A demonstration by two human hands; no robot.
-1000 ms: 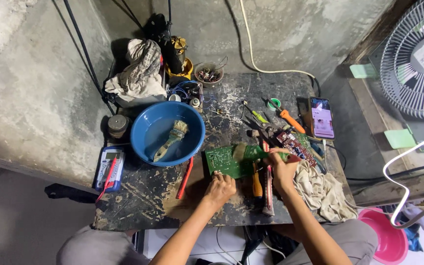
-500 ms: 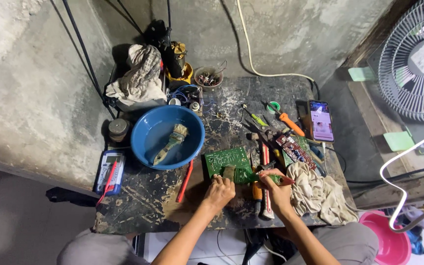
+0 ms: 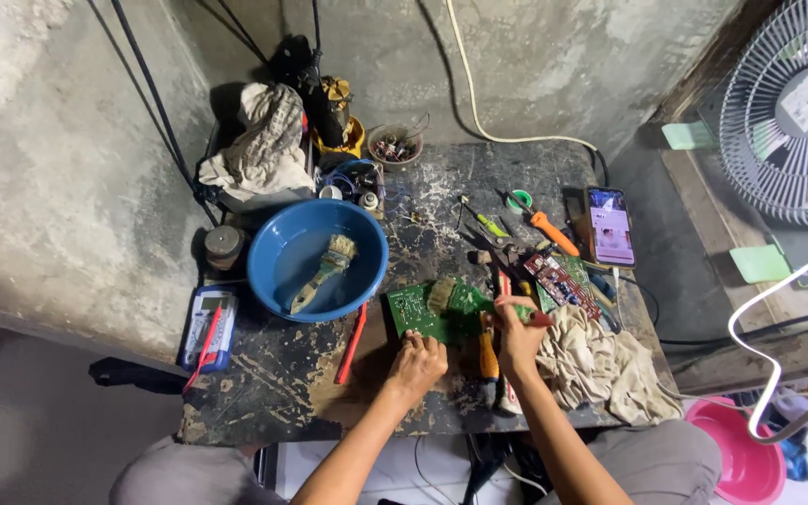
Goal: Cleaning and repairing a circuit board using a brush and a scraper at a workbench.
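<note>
Left hand (image 3: 417, 359) presses curled fingers on the near edge of a green circuit board (image 3: 437, 313); right hand (image 3: 514, 329) is clenched around a brush handle (image 3: 526, 315), bristles on the board

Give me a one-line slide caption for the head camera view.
Left hand steadies a green circuit board while the right hand brushes it, beside a blue basin on a cluttered workbench.

A makeshift electronics repair workshop: circuit boards (image 3: 441, 313), a multimeter (image 3: 208, 327), screwdrivers (image 3: 552, 232) and wire crowd a scarred surface (image 3: 273, 393) against bare concrete walls.
</note>
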